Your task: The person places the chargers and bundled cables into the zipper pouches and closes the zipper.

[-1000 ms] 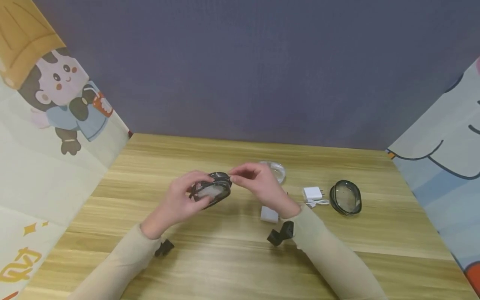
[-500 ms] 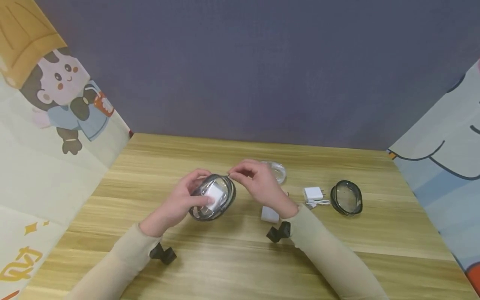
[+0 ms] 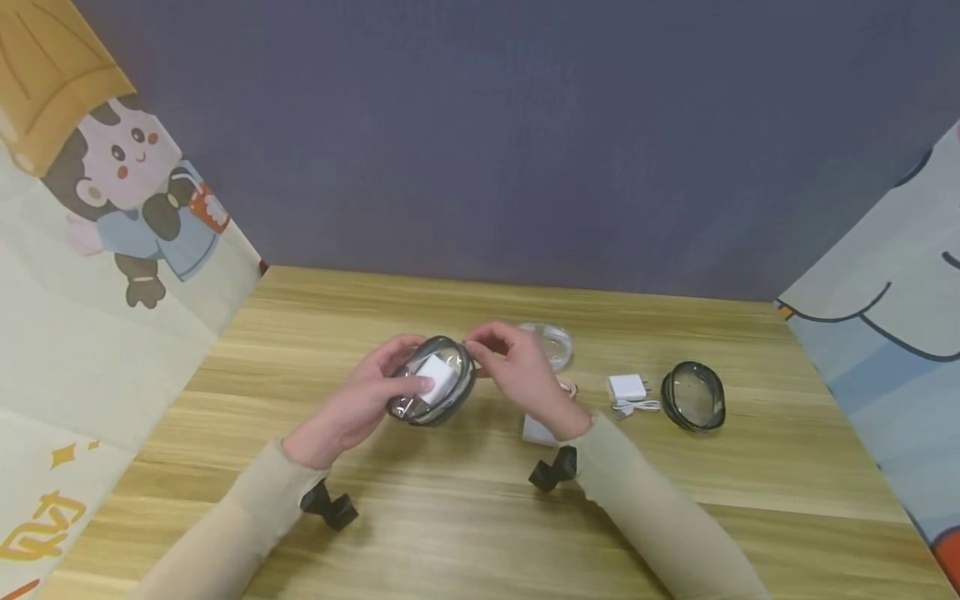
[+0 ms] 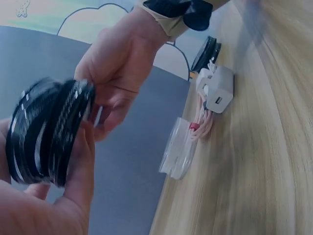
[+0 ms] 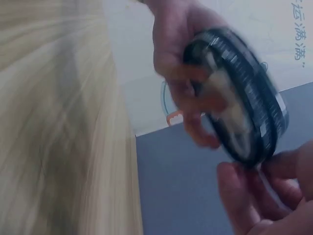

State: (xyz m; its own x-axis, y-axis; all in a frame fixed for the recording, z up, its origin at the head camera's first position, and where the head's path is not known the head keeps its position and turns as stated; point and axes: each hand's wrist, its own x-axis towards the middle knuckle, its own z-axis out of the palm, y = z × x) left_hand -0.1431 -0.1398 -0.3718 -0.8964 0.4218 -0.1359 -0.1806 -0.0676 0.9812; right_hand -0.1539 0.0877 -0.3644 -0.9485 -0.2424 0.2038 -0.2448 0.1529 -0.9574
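A small round clear zip pouch (image 3: 410,403) with black edging is held above the table by my left hand (image 3: 352,400), its thumb lying across the clear face. A white charger plug (image 3: 435,375) shows through that face. At the pouch's right edge my right hand (image 3: 517,367) pinches with thumb and index finger. In the right wrist view a thin pale strip (image 5: 271,188) runs between those fingers from the pouch's black rim (image 5: 254,98); whether it is a zip pull is too blurred to tell. The left wrist view has the pouch (image 4: 49,132) edge-on.
On the wooden table (image 3: 450,533), a second clear pouch (image 3: 693,396) lies to the right. Near it are a white charger (image 3: 626,387) and white cable (image 3: 636,406). Another white block (image 3: 537,430), a pink cable (image 4: 203,115) and a clear round case (image 4: 178,149) lie around my right wrist.
The left hand has turned the pouch from nearly edge-on to face up, bringing the white plug into view, then shifted it slightly right. The right hand stays pinched at its edge.
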